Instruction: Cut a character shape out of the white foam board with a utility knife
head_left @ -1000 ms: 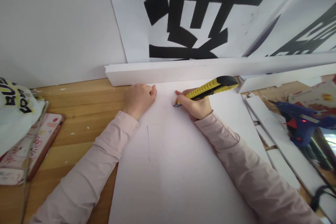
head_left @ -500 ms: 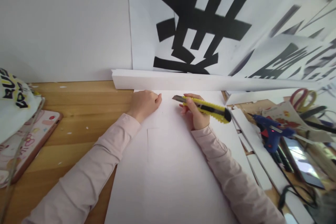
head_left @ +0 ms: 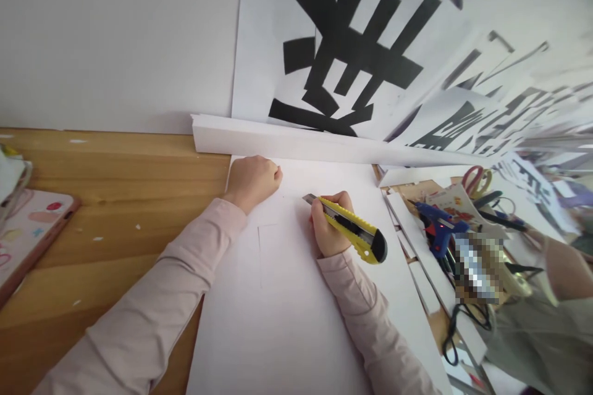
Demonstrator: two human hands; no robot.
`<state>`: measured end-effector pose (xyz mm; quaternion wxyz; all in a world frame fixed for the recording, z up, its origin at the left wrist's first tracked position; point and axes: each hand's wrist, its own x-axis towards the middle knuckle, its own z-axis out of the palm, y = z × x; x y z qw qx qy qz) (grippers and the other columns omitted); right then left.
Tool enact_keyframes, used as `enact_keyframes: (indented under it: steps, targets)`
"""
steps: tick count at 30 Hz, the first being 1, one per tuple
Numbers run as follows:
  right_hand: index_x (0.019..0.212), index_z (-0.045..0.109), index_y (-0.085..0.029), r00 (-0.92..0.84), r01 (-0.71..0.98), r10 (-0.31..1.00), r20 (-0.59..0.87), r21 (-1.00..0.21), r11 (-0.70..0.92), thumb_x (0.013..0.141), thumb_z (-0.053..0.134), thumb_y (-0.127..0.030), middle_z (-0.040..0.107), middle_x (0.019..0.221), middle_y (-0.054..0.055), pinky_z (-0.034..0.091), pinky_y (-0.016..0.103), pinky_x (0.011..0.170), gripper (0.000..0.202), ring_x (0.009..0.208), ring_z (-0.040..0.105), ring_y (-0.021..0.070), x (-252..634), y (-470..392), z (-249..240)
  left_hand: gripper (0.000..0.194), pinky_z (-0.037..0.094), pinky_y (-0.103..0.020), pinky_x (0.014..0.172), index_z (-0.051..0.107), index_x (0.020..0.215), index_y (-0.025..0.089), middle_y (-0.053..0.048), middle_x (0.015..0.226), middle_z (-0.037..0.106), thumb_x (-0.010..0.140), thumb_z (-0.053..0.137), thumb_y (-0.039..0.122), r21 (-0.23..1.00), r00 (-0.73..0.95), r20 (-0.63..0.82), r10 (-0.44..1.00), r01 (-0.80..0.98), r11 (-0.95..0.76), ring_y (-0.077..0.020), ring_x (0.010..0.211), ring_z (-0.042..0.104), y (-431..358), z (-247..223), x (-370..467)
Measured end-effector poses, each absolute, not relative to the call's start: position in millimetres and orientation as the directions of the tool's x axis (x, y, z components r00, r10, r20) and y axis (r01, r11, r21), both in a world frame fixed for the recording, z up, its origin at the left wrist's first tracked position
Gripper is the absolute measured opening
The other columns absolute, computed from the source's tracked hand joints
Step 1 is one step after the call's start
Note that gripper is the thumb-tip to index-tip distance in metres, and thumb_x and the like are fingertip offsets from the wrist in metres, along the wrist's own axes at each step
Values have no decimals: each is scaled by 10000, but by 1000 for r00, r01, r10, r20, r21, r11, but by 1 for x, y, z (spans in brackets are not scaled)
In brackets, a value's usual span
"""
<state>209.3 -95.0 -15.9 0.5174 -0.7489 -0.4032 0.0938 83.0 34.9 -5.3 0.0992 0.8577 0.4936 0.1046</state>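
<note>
A large white board (head_left: 278, 321) lies on the wooden table, with thin lines cut or drawn on its left part. My left hand (head_left: 254, 180) rests on the board's upper left corner, its fingers curled into a fist; nothing shows in it. Over the board's upper right part, my right hand (head_left: 331, 222) grips a yellow utility knife (head_left: 352, 226). The knife's blade is out and points left, and its black end points to the lower right. Whether the blade tip touches the board I cannot tell.
A white strip (head_left: 278, 141) stands along the back, before a sheet with black shapes (head_left: 352, 49). At right are a blue glue gun (head_left: 438, 225), scissors (head_left: 475, 182), white offcuts, a black cable and another person's arm (head_left: 565, 265). A phone (head_left: 34, 228) lies at left.
My right hand has moved slightly down and left, with the knife tilted more steeply and its fingers closer round it. The view has shifted right, and another person's arm has appeared.
</note>
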Motion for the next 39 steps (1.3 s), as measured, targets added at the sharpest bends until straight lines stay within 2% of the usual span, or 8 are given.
enact_keyframes:
  steps: [16,21,25,32,39]
  targets:
    - [761,502,-237,628,634,692,355,-749,-192,771,638,-331,579,542,-51,423,247,468,165,433,542,138,206,-98,-15,450,442,-350,668,787,888,145,-160,838,735,939,380,331,318,496,65,866,812,-489,-297,846,700,35,-4,82]
    - [776,495,-244,546,741,715,437,-651,-167,798,605,-310,599,584,-43,433,241,499,130,478,570,139,201,-99,-14,447,440,-356,669,791,899,143,-161,828,735,929,381,317,319,493,68,867,813,-487,-293,850,697,35,-5,82]
    - [808,480,-252,483,798,752,448,-579,-168,845,583,-315,580,593,-48,411,241,519,126,479,525,132,195,-104,-12,442,445,-365,666,788,890,133,-168,842,736,927,389,319,320,489,83,868,812,-488,-304,843,698,35,-5,82]
    - [820,465,-250,466,774,774,428,-622,-122,880,570,-335,542,614,-52,398,249,530,148,483,464,120,190,-109,-12,439,451,-371,665,787,882,127,-173,829,733,923,392,314,328,497,92,863,803,-497,-319,846,703,36,-6,82]
    - [820,444,-255,478,757,791,382,-636,-150,880,579,-340,546,640,-43,388,259,519,171,481,441,119,187,-111,-11,423,461,-358,689,780,883,118,-179,848,734,926,407,313,336,490,86,868,806,-488,-307,866,705,35,-6,83]
